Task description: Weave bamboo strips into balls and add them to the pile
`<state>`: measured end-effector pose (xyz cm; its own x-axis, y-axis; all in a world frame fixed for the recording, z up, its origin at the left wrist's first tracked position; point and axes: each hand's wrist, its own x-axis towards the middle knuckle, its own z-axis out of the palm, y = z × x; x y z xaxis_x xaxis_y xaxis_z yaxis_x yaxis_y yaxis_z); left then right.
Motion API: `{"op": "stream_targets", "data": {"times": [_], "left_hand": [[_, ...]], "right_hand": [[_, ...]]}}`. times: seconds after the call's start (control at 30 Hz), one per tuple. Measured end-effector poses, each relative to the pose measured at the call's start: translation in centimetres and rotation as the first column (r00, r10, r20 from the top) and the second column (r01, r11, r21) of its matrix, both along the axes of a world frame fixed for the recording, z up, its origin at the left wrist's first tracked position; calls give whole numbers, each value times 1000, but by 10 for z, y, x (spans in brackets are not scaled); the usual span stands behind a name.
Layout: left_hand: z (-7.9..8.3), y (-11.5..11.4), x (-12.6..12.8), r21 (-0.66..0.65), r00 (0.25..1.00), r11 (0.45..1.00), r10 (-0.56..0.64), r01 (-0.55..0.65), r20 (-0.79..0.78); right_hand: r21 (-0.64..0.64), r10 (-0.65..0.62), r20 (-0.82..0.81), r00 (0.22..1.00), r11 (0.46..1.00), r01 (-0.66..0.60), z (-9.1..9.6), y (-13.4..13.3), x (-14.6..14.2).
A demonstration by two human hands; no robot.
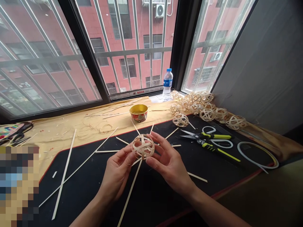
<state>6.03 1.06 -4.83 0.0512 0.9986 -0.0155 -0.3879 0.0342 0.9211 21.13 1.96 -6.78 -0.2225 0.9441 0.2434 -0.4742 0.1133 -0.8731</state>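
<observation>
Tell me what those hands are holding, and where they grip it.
The left hand and right hand hold a woven bamboo-strip ball between them, gripping it on opposite sides.

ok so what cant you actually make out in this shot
All in the head view:
The woven strip ball: its underside is hidden by the left hand and right hand.
The lower left corner: a pixelated patch hides whatever lies there.
The colourful item: cut off by the left edge and partly covered by the patch's edge.
The water bottle's label: too small to read.
</observation>
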Motion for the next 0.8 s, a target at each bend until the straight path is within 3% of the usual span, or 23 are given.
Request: {"op": "stream_targets", "data": {"times": [0.27,0.47,0.63,0.8], "left_hand": [[-4,-2,-1,63,993,998,20,-13,-120],[-7,-2,-5,135,980,990,56,-31,-189],[-9,-2,-3,299,955,950,168,-91,-245],[-13,-3,-2,403,916,914,199,-46,-348]], "right_hand": [[30,-42,-16,999,999,42,-3,-3,-2],[89,-63,60,996,994,58,-3,-1,-1],[-19,51,-19,999,998,-51,-2,0,0],[-122,43,-50,998,991,-49,-3,3,0]]}}
